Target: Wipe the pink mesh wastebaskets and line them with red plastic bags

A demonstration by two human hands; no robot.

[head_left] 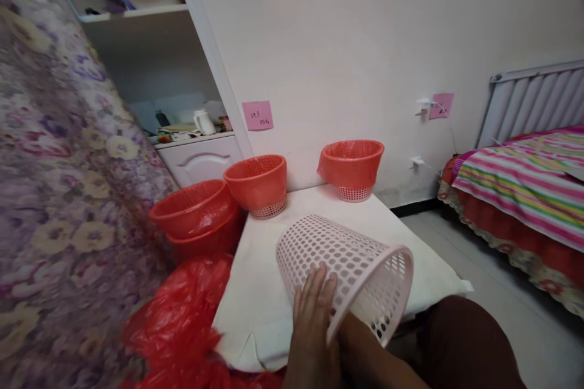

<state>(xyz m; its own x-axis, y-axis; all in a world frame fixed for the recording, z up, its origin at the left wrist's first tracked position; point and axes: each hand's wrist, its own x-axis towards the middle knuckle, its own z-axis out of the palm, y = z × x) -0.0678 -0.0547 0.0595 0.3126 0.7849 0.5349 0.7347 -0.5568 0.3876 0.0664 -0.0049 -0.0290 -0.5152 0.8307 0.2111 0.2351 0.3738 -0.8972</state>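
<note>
Crumpled red plastic bags (182, 310) lie left of the white-covered desk (250, 292). The left hand (312, 310) rests extended fingers against the pale-pink perforated plastic basket (333, 249), tipped over the desk, long axis running far-left to near-right. The right forearm (371, 355) meets its mouth; those fingers, hidden, I cannot tell.

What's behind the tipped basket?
Beyond the tipped basket: two red-bagged baskets on the tabletop, then the wall. Its body hides some tabletop; anything there can't be seen.

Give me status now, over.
Left hand on tilted, pale pink perforated plastic basket. Right forearm at open end, hand hidden. Two red-lined perforated baskets behind, apart from it.
</note>
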